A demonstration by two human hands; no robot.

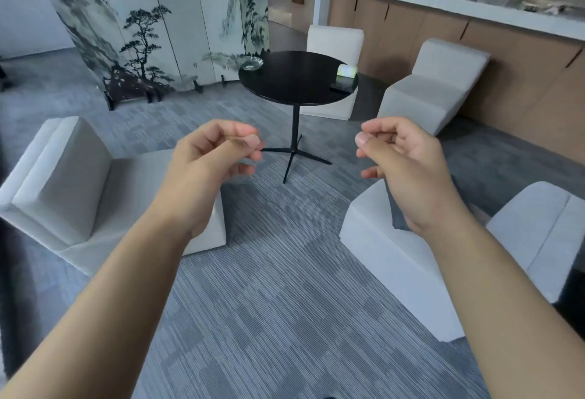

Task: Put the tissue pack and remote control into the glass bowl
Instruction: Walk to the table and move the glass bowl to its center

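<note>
A round black table (294, 82) stands some way ahead of me. On its far left edge sits the glass bowl (252, 64). At the table's right edge lies the white and green tissue pack (347, 70), with the dark remote control (342, 85) just in front of it. My left hand (212, 161) and my right hand (402, 161) are raised in front of me, well short of the table, over the carpet. Both have the fingers curled in loosely and hold nothing.
White armchairs ring the table: one at the left (72, 189), one at the lower right (443, 256), two behind (335, 47) (440, 82). A painted folding screen (152, 25) stands at the back left. A wooden counter with plants (474, 28) runs along the right. Grey carpet (275, 287) leads to the table.
</note>
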